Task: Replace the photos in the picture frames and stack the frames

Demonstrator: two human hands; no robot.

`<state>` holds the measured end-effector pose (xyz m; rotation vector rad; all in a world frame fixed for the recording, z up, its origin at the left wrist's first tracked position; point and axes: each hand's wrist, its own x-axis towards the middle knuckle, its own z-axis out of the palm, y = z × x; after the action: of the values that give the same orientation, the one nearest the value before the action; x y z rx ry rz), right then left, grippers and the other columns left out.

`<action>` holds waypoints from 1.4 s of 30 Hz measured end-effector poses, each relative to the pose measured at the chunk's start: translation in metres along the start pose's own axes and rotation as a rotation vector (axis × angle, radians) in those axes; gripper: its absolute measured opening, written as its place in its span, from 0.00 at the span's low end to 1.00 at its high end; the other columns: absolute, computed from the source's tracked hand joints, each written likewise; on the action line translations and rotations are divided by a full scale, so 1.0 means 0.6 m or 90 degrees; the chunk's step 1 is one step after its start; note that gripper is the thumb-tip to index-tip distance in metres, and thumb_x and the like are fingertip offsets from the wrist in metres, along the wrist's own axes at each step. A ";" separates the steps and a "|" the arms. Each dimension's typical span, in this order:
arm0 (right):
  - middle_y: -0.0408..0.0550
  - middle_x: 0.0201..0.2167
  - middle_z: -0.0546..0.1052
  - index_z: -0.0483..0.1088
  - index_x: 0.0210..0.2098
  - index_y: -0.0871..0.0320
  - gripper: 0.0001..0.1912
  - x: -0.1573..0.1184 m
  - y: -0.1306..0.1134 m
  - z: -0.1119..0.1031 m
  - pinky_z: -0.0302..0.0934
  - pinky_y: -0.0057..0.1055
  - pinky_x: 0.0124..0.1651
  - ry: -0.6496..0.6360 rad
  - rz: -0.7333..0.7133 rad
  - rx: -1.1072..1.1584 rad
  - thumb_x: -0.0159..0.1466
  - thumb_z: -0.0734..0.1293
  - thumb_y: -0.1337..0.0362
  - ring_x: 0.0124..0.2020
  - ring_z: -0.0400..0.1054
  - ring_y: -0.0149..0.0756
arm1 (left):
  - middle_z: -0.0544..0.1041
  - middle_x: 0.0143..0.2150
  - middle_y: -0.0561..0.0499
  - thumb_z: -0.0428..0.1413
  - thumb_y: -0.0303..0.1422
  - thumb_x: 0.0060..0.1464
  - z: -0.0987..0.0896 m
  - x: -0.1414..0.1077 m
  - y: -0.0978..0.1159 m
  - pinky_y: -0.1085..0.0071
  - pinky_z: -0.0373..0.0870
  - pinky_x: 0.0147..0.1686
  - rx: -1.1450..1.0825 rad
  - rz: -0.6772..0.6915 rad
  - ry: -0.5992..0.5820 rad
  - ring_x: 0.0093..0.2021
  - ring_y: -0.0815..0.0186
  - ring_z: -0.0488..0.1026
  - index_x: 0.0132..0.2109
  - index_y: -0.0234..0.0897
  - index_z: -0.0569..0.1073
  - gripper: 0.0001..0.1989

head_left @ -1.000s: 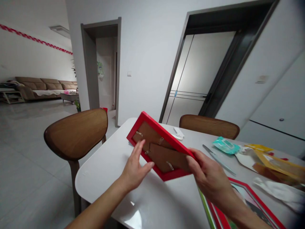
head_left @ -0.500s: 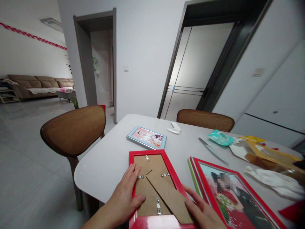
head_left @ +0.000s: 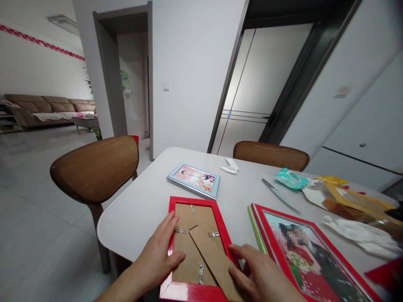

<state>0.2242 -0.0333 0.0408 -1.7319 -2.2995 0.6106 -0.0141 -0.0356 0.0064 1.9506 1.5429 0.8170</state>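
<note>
A red picture frame point(head_left: 226, 233) lies back side up at the table's near edge, its brown backing board point(head_left: 182, 256) showing. Metal clips point(head_left: 201, 272) sit on the board's sides, and a slanted stand leg point(head_left: 217, 264) lies across it. My left hand point(head_left: 157, 247) grips the frame's left side, thumb on the board. On the right side, my right hand point(head_left: 255, 266) closes over the frame's edge and the stand leg. Close by on the right, a red-framed photo point(head_left: 305, 260) rests on other frames, one with a green edge point(head_left: 256, 228).
Beyond my hands lies a blue-framed photo point(head_left: 195, 179). Small white pieces point(head_left: 231, 165), a knife point(head_left: 280, 196), a teal wipes packet point(head_left: 291, 179), yellow-brown packaging point(head_left: 355, 201) and a white cloth point(head_left: 359, 237) are on the table point(head_left: 126, 222). Wooden chairs point(head_left: 97, 167) stand around it.
The red frame has shifted slightly left with both hands. My right hand has moved left with it, its fingers now bent over the right edge.
</note>
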 end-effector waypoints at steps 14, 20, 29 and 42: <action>0.51 0.34 0.68 0.70 0.34 0.59 0.14 0.092 -0.013 0.019 0.57 0.28 0.35 0.092 -0.058 -0.126 0.58 0.54 0.66 0.33 0.64 0.34 | 0.50 0.61 0.44 0.52 0.25 0.38 0.000 0.001 -0.004 0.61 0.43 0.59 -0.027 0.001 0.027 0.60 0.61 0.47 0.59 0.33 0.51 0.37; 0.49 0.34 0.70 0.70 0.35 0.57 0.11 0.100 -0.075 0.032 0.54 0.30 0.40 0.141 -0.174 -0.114 0.58 0.58 0.64 0.38 0.62 0.37 | 0.53 0.61 0.44 0.52 0.25 0.38 0.006 0.001 -0.004 0.61 0.45 0.59 -0.032 0.002 0.074 0.60 0.60 0.49 0.58 0.32 0.52 0.36; 0.47 0.29 0.69 0.69 0.27 0.58 0.11 0.140 -0.123 0.078 0.53 0.26 0.35 0.137 -0.198 -0.104 0.59 0.57 0.64 0.31 0.62 0.32 | 0.55 0.60 0.45 0.52 0.25 0.39 0.011 -0.002 -0.011 0.61 0.47 0.58 -0.033 0.004 0.092 0.59 0.60 0.51 0.58 0.33 0.53 0.35; 0.53 0.35 0.69 0.69 0.42 0.57 0.16 0.188 -0.076 0.054 0.53 0.30 0.39 0.148 -0.130 -0.116 0.60 0.54 0.65 0.39 0.60 0.38 | 0.53 0.60 0.44 0.51 0.24 0.38 0.004 0.005 0.002 0.60 0.46 0.58 -0.043 -0.012 0.065 0.59 0.61 0.50 0.58 0.32 0.52 0.36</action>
<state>0.1388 0.0571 0.0219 -1.5188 -2.3827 0.1578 -0.0109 -0.0328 0.0061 1.8698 1.5690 0.9615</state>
